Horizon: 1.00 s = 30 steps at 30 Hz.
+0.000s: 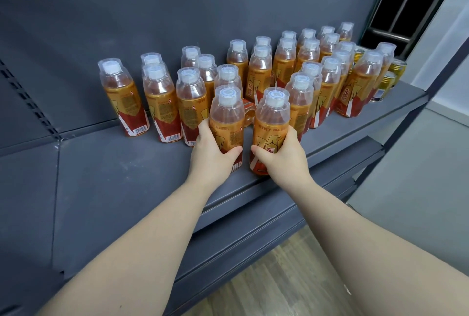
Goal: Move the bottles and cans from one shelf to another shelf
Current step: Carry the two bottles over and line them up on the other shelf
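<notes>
Plastic, full by the look, so probably some heft. Stiff body, and the shrink label was likely slick. On the grey shelf [127,163], the left hand [212,148] was wrapped round the lower body of the front-left bottle [227,122]. The front-right bottle [272,125] was gripped the same way by the right hand [281,155]. Both stood upright near the shelf's front edge. Take them mid-body, not by the clear overcap. Amber labels, red base, white caps. Gold cans [397,68] sat far right.

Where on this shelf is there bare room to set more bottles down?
Bare: the left end of the shelf, beyond the leftmost bottle, and the front strip left of the left hand. A narrower strip runs along the front edge right of the right hand. Crowded: the bottle rows from the middle to the cans at the right end.
</notes>
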Each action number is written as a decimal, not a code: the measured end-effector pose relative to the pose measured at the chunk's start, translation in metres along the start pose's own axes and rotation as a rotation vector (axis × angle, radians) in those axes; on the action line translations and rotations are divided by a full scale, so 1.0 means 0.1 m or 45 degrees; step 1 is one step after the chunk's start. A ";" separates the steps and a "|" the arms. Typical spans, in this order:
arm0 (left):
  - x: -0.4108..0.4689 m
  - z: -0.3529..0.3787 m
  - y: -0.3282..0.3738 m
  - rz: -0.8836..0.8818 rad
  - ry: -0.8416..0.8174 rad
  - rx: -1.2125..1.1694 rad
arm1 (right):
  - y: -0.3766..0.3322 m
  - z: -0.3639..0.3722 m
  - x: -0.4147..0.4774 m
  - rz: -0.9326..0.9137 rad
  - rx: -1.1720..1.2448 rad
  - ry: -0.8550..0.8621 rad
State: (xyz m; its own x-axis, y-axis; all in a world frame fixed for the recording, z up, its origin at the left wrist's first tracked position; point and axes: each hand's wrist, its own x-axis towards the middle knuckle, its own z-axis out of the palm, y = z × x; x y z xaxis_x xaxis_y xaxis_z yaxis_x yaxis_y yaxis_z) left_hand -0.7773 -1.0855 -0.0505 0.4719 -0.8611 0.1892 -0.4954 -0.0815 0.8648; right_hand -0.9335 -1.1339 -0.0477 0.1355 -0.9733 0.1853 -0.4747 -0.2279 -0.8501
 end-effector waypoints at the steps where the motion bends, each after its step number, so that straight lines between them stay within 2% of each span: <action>1: -0.02 -0.03 0.00 -0.004 0.002 -0.004 | -0.02 0.00 -0.03 -0.014 0.002 -0.005; 11: -0.42 -0.37 0.02 -0.049 0.044 -0.014 | -0.22 0.07 -0.39 -0.095 0.077 -0.085; 16: -0.79 -0.49 0.07 -0.111 0.133 0.031 | -0.23 0.04 -0.62 -0.122 0.107 -0.173; 30: -2.16 -0.75 0.01 -0.299 0.388 0.136 | -0.23 0.01 -1.47 -0.221 0.158 -0.570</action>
State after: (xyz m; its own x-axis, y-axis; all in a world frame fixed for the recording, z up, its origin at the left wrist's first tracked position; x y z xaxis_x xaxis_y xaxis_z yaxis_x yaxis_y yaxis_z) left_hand -0.8253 -0.8621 -0.0555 0.7681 -0.6259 0.1351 -0.4139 -0.3244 0.8506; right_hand -0.9417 -0.9851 -0.0555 0.5766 -0.8078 0.1223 -0.3087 -0.3540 -0.8828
